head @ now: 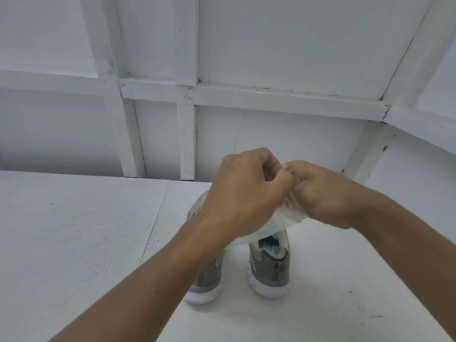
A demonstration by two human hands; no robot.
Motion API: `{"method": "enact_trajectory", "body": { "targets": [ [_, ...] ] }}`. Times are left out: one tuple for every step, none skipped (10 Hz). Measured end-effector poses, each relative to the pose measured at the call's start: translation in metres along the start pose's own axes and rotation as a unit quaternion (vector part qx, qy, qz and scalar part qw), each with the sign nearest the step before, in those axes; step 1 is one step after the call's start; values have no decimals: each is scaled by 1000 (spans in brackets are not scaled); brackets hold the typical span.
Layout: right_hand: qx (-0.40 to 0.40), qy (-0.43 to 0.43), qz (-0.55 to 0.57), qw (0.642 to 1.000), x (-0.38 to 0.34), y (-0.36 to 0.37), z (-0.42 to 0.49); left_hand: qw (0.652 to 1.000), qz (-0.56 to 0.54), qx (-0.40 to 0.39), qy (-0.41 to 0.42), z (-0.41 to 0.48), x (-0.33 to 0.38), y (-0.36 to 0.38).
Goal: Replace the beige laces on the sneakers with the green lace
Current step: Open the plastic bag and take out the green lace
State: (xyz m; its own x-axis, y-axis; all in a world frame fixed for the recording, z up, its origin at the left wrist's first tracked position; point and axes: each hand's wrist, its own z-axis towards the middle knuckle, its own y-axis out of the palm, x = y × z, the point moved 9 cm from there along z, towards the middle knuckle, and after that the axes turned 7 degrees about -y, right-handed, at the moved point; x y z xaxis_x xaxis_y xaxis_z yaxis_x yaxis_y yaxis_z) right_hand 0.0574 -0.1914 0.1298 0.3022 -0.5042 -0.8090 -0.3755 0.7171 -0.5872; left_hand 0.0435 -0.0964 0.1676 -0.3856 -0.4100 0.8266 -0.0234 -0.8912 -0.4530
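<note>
Grey sneakers (270,267) side by side on white table (74,243), heels toward camera, toes hidden beneath the hands. Held just above them: thin translucent plastic bag (283,219) (contents not discernible). Curled and pinching the bag's upper edge together: left hand (246,193) and right hand (325,196). White panelled wall (271,45) behind.

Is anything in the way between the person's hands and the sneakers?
Yes. The left hand and right hand both pinch a whitish plastic bag held above the sneakers, hiding their fronts and laces. Only the heels show on the table. No green lace is visible.
</note>
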Motion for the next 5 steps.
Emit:
{"method": "enact_trajectory", "body": {
  "targets": [
    [11, 46, 4, 999, 33, 4, -1, 999, 33, -2, 41, -9, 11, 5],
    [-27, 56, -100, 993, 50, 13, -7, 991, 91, -15, 95, -21, 23, 19],
    [15, -7, -117, 993, 41, 12, -10, 989, 90, -21, 117, -27, 22, 17],
    [-5, -29, -3, 1000, 25, 19, -14, 996, 34, 49, 60, -11, -3, -19],
    [-9, -22, -156, 987, 33, 10, -13, 991, 25, 75, -110, 15, -73, -42]
  ]
}}
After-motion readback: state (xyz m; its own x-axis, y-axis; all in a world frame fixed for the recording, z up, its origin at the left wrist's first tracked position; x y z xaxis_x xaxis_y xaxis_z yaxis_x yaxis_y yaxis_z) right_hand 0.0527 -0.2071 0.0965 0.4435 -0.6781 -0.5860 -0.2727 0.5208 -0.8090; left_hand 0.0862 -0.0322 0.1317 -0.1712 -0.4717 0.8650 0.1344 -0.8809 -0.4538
